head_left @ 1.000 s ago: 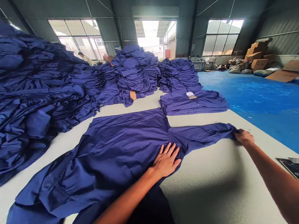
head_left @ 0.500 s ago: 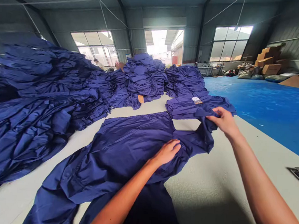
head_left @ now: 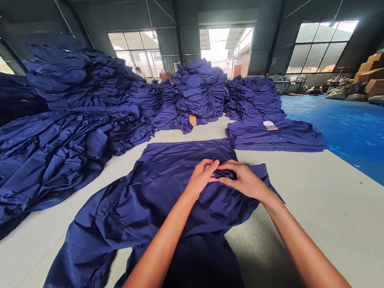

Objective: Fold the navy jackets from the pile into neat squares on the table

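A navy blue garment (head_left: 162, 177) with long sleeves lies spread on the pale table, wrinkled. One sleeve is folded back over its body. My left hand (head_left: 198, 178) and my right hand (head_left: 244, 179) meet above the garment's upper right part. Between them is the gathered sleeve cuff (head_left: 225, 173), its edge bunched and partly hidden by my fingers. My left thumb and fingers pinch its left side. The right hand's fingers and thumb close around it from the right. Another sleeve (head_left: 88, 238) hangs toward the near left.
Large heaps of navy garments (head_left: 94, 78) line the left and back of the table (head_left: 309, 180). A flat folded stack (head_left: 279, 137) with a paper label (head_left: 270, 125) lies at the back right. An orange tag (head_left: 193, 120) is near the piles. Cardboard boxes (head_left: 380, 72) stand beyond the blue floor (head_left: 356, 117).
My right hand has brought the sleeve end leftward from the far right onto the garment's body. My left hand has lifted off the flat cloth and now grips the cuff too. The view has shifted.
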`<state>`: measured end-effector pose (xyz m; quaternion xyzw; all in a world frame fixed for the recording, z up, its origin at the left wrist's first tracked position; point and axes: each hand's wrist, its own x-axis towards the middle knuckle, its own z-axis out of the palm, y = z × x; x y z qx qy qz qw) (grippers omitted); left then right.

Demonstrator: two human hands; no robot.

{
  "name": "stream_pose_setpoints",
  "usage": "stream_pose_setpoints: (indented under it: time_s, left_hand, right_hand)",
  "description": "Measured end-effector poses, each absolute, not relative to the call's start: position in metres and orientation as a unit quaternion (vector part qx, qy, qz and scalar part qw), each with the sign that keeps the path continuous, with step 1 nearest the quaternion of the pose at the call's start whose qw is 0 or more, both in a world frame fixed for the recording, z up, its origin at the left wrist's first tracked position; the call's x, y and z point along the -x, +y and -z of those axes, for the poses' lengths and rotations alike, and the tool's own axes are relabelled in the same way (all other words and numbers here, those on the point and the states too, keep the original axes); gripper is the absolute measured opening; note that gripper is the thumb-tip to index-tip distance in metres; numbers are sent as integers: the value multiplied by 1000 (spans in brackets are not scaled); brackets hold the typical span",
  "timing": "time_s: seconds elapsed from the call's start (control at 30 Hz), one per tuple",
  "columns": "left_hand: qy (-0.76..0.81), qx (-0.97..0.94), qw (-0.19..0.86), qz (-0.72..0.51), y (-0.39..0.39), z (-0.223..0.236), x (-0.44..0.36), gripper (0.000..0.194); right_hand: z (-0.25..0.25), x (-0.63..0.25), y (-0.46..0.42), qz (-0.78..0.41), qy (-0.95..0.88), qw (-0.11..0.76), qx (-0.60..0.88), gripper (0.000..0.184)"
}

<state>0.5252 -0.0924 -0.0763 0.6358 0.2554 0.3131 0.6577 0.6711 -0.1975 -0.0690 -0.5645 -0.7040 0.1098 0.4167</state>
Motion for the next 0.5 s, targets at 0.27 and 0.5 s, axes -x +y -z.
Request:
stream_pose_setpoints:
  time_s: [0.27, 0.5]
  left_hand:
    - [331, -671, 610, -260, -79, 80, -531, 22]
    - [358, -643, 594, -325, -63, 68, -511, 18]
  right_hand:
    - [64, -654, -202, -21, -682, 413, 603, 21]
    - [71, -646, -202, -3, -705, 317, 634, 61]
